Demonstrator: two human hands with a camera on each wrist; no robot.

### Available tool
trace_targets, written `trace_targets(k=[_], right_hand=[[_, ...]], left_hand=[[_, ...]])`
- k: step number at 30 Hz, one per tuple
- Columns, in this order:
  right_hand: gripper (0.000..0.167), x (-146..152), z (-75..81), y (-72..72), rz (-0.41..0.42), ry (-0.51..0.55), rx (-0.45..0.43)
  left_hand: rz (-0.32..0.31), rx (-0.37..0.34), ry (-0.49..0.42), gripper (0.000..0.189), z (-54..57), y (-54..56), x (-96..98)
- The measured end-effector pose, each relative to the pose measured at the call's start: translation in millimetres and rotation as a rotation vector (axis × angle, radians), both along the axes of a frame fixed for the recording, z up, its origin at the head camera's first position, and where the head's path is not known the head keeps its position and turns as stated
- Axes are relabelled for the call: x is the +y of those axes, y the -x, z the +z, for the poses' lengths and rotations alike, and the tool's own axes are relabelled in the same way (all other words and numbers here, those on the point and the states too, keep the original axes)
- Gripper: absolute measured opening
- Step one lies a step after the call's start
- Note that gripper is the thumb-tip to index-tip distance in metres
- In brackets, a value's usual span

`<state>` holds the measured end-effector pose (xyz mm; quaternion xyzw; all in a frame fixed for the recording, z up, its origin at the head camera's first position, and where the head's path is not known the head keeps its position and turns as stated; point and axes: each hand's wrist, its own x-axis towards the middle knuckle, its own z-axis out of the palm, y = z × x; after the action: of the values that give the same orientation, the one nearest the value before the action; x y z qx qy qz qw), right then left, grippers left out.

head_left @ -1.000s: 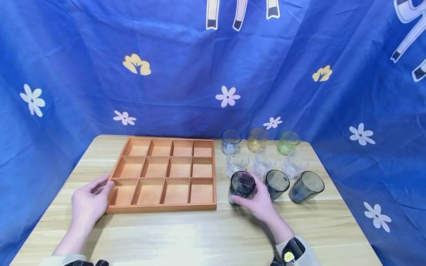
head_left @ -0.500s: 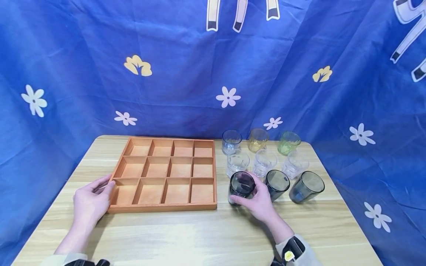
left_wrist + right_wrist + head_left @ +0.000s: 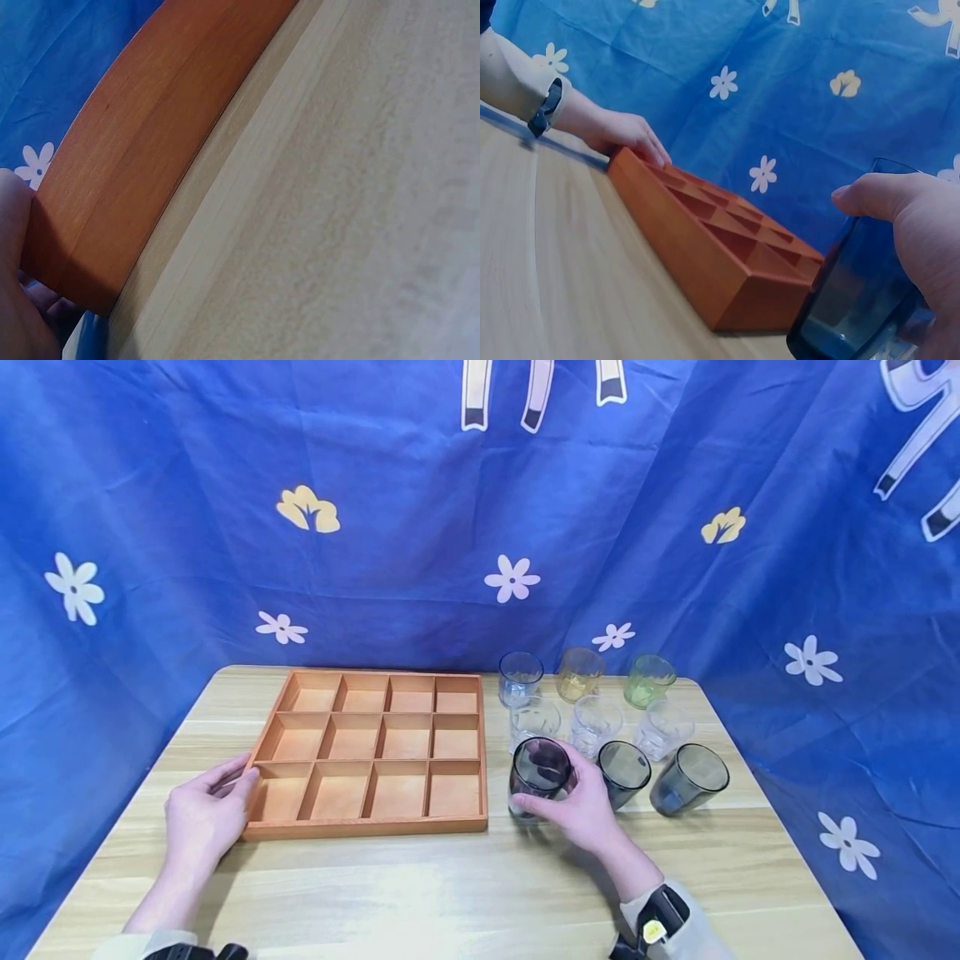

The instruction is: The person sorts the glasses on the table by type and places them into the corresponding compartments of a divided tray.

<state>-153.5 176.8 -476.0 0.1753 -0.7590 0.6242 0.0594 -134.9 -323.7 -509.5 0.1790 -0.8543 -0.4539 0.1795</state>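
My right hand (image 3: 581,806) grips a dark smoky glass tumbler (image 3: 538,772), thumb on the near side and fingers around the far side. The tumbler stands nearly upright just right of a wooden compartment tray (image 3: 367,831); in the right wrist view the dark glass (image 3: 855,292) overlaps the tray's near corner. At the tray's front left corner, my left hand (image 3: 202,814) holds the frame, thumb over the rim and fingers against the outer side. The left wrist view shows the tray's front wall (image 3: 150,120) with part of the hand at its end. The tray's compartments are bare.
Two more smoky tumblers (image 3: 624,774) stand right of my right hand. Behind are three clear glasses (image 3: 596,727), then a blue one (image 3: 521,681), an amber one (image 3: 580,675) and a green one (image 3: 649,682). A blue patterned curtain (image 3: 405,527) hangs behind the wooden table (image 3: 360,893).
The smoky tumbler in my right hand has shifted slightly up and left within the last half second. My left hand and the tray stay in place.
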Motion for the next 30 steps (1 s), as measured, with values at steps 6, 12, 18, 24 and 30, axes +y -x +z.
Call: trace_targets(k=[6, 12, 18, 24, 30], right_hand=[[0.077, -5.3, 12.7, 1.2, 0.028, 0.015, 0.014], [0.075, -11.5, 24.4, 3.8, 0.041, 0.019, 0.036], [0.074, -18.7, 38.4, 6.4, 0.05, 0.02, 0.036], [0.074, -26.8, 53.5, 9.1, 0.052, 0.008, 0.007], [0.072, -35.9, 64.8, 17.1, 0.094, 0.039, 0.019]], left_hand=[[0.0, -0.017, 0.022, 0.041, 0.6, 0.6, 0.2], [0.012, -0.015, -0.012, 0.04, 0.1, 1.7, 1.6], [0.011, -0.012, -0.008, 0.04, 0.6, 2.2, 1.3], [0.005, 0.004, -0.015, 0.039, 1.8, 1.7, 1.9], [-0.004, -0.014, -0.019, 0.04, -0.9, -0.8, 0.3]])
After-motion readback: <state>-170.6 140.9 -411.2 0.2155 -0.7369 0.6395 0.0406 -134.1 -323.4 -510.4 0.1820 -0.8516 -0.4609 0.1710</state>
